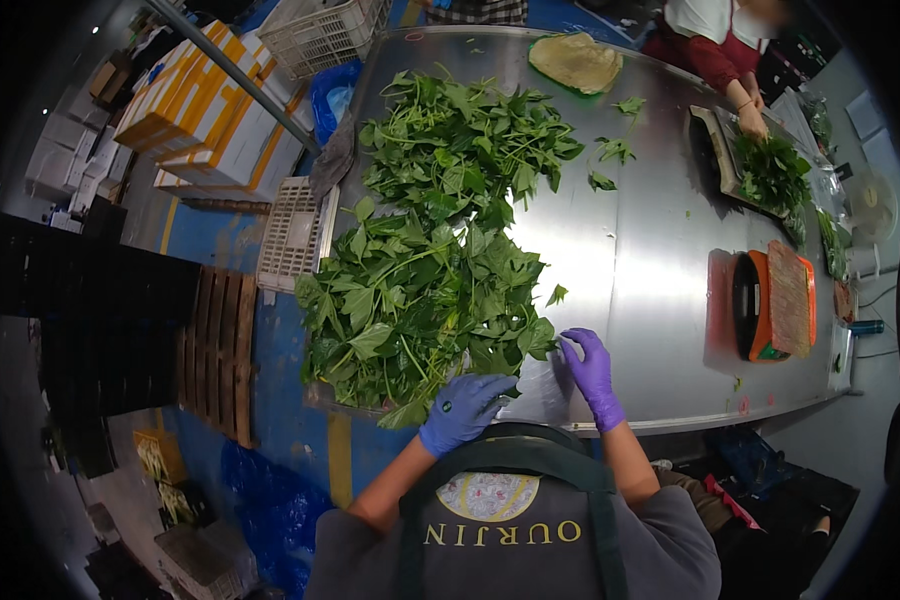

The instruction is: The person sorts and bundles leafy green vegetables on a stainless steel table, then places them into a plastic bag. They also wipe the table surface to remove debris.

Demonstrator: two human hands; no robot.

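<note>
A large pile of leafy green stems lies on the stainless steel table in front of me. At its near edge is my left hand in a blue glove, palm down and fingers bent over some leaves. Whether those fingers grip a leaf is hidden. My right hand, in a purple glove, is at the pile's right side. Its thumb and fingers are spread apart beside a leaf tip, and nothing shows between them. A second heap of the same greens adjoins the first on the far side.
Loose sprigs lie right of the heaps. An orange scale stands at the right. Beyond it, a co-worker's hand touches greens on another scale. Plastic crates and taped foam boxes stand to the left.
</note>
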